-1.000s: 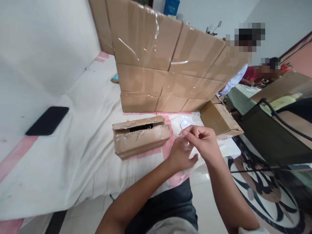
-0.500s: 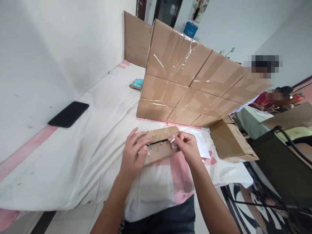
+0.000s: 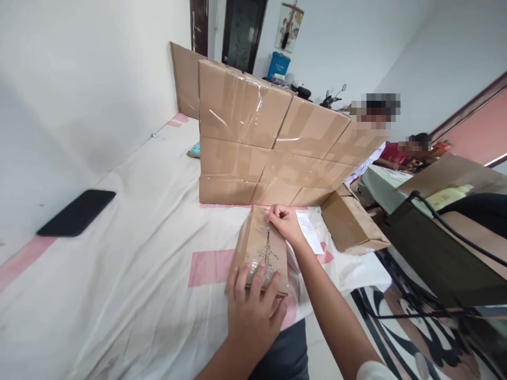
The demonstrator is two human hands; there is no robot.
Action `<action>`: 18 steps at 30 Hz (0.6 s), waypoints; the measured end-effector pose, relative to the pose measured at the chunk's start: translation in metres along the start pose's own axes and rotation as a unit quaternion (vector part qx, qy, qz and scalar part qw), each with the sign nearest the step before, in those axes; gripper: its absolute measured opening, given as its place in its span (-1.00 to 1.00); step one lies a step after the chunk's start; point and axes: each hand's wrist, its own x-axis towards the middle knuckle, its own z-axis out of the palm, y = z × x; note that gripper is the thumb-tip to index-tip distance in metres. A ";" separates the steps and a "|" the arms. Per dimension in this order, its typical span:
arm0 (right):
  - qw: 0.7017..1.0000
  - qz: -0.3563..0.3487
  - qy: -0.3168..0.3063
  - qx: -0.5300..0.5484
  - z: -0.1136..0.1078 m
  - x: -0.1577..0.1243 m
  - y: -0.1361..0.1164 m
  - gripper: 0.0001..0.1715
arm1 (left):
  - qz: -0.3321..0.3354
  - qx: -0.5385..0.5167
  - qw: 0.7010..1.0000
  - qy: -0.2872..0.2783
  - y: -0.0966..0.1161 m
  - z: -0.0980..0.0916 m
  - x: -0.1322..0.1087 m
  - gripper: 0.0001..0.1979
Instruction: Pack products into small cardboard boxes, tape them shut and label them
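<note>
The cardboard box [image 3: 258, 240] lies on the cloth [image 3: 158, 264], before the taped partition [image 3: 237, 158]. My hands are apart — my left hand [image 3: 253, 309] spreads over its near end; my right hand [image 3: 285, 224], fingertips pinched together, meets its far end.

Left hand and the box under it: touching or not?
Touching. The head view shows the left hand spread over the near end of the box, its fingertips lying on the taped top.
</note>
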 end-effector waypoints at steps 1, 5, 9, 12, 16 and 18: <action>1.000 -0.002 -0.012 -0.010 0.003 0.000 0.000 -0.36 | -0.001 0.007 1.000 -0.004 -0.001 -0.002 -0.001 -0.58; 0.998 -0.004 -0.042 -0.056 0.012 0.002 0.000 -0.45 | -0.014 0.023 1.000 0.006 -0.001 -0.002 -0.007 -0.58; 0.997 -0.018 -0.027 -0.076 0.009 -0.001 0.004 -0.49 | -0.022 0.027 0.999 0.036 0.004 0.003 -0.009 -0.61; 0.997 -0.029 -0.015 -0.075 0.007 -0.003 0.006 -0.51 | -0.025 0.027 0.999 0.040 0.007 0.003 -0.009 -0.65; 0.997 -0.035 -0.016 -0.073 0.012 -0.002 0.008 -0.55 | -0.040 0.037 0.998 0.022 0.006 -0.003 -0.009 -0.66; 0.997 -0.033 -0.018 -0.068 0.015 -0.001 0.010 -0.57 | -0.043 0.045 0.998 0.012 0.005 -0.007 -0.009 -0.65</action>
